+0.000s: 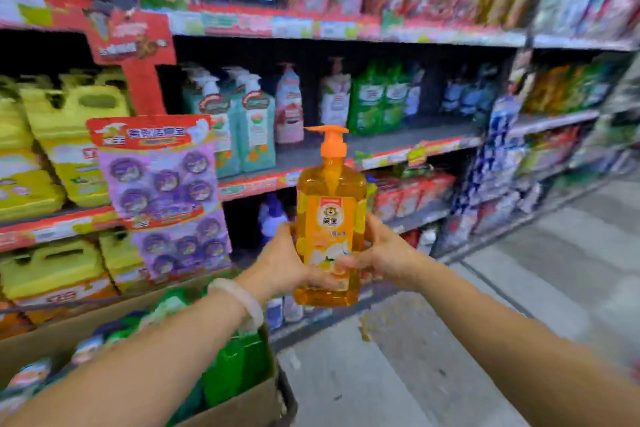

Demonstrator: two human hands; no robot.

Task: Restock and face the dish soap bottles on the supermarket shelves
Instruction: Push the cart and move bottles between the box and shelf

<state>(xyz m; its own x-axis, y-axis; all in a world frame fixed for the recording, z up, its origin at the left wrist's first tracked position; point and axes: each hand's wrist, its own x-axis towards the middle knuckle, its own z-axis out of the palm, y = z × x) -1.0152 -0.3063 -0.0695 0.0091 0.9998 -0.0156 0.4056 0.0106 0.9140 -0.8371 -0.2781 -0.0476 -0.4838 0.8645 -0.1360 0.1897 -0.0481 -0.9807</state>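
Observation:
An orange dish soap bottle [329,218] with an orange pump top stands upright in the air in front of the shelves, label facing me. My left hand [282,262] grips its lower left side and my right hand [381,253] grips its lower right side. Behind it, the middle shelf [398,144] holds teal pump bottles [242,125], a pink pump bottle [289,107] and green refill packs [377,100], with a bare stretch of shelf just behind the pump top.
A cardboard box [239,406] with green bottles sits low at the left under my left arm. Yellow jugs [69,125] fill the left shelves. A hanging purple product card [162,184] juts out at the left. The grey aisle floor [519,288] runs off to the right.

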